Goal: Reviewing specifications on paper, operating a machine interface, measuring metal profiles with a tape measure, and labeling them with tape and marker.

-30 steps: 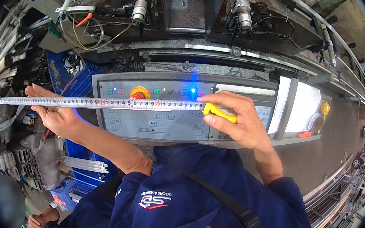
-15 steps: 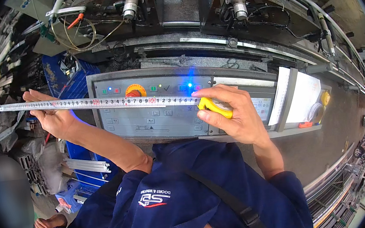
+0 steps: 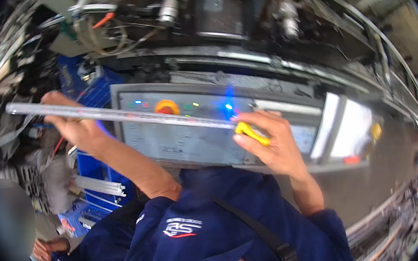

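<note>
A long metal tape measure blade (image 3: 110, 114) stretches from left to right in front of me, slanting slightly down to the right and blurred by motion. At its right end my right hand (image 3: 277, 141) grips the yellow tape measure case (image 3: 253, 134) between thumb and fingers. My left hand (image 3: 77, 125) holds the blade near its free end, the blade crossing over the palm with fingers on the far side and thumb on the near side. Beneath the blade lies a grey control panel (image 3: 180, 151) with a yellow-ringed red stop button (image 3: 167, 108) and lit blue lights.
Machine heads with metal cylinders (image 3: 173, 2) and hoses stand beyond the panel. White paper (image 3: 353, 123) lies under a dark bar at right. Blue bins (image 3: 90, 166) and metal profiles (image 3: 97, 185) are at left. Near the lower left is another person's hand (image 3: 43, 250).
The view has shifted and turned slightly, blurring the scene. Blade and both hands sit a little lower in the picture, the blade more slanted. Both hands keep their hold.
</note>
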Tool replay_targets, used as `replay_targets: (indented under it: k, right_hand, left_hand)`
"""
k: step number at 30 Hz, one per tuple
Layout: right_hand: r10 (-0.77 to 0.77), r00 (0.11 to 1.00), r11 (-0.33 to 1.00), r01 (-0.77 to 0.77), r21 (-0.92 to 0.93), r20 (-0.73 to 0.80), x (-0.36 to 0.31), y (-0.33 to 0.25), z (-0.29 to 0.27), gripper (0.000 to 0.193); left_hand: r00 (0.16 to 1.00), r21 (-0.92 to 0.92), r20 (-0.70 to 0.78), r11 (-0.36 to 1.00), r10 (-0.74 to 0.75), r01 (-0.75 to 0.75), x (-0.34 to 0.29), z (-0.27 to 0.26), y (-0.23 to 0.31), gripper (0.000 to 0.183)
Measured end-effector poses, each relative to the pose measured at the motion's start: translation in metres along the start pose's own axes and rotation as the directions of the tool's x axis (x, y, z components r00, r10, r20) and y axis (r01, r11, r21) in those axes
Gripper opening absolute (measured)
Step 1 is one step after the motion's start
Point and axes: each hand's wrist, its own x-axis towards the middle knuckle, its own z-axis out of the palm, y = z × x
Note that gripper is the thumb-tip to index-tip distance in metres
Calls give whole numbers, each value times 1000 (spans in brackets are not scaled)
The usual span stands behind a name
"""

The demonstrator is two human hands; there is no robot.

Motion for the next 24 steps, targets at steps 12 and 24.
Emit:
replay_targets:
  k: [12,24]
  right_hand:
    - [136,986,990,-133,38,-93,-11,17,6,29]
    - [150,985,986,-142,85,-91,-4,13,5,29]
  left_hand:
    - [890,5,-427,985,160,-174,-25,56,-57,38]
    - [882,44,-453,991,133,-127,-20,50,-60,39]
